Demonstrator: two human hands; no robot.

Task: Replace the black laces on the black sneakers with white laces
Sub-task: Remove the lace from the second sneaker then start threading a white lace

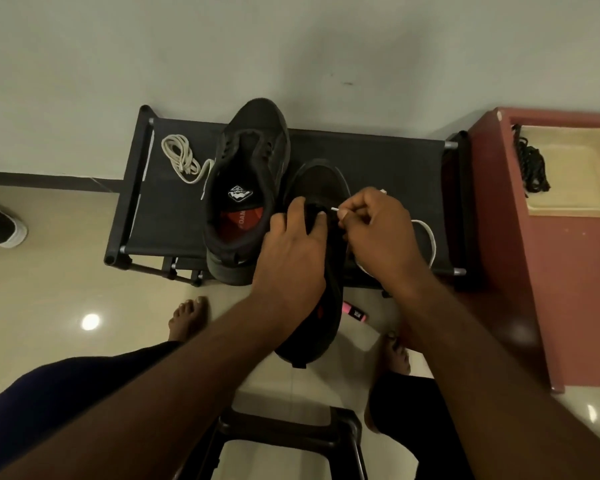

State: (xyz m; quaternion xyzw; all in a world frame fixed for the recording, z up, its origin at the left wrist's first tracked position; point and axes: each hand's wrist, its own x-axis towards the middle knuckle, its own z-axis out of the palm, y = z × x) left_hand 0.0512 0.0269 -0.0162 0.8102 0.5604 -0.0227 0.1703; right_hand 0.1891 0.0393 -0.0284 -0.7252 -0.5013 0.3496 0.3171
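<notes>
At bench (378,150): two sneakers (250,161), two white laces (181,155). Left hand (291,244) fingers clamp near sneaker (321,181); right hand (378,226) fingers pinch loose lace (431,239).

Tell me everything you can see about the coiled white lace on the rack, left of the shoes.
The white lace is off-white cord, gathered into a loose coil of several loops. It lies on the fabric top of the rack, near its far left corner. One end trails toward the unlaced sneaker beside it; whether they touch is unclear. Nothing holds it.
</notes>
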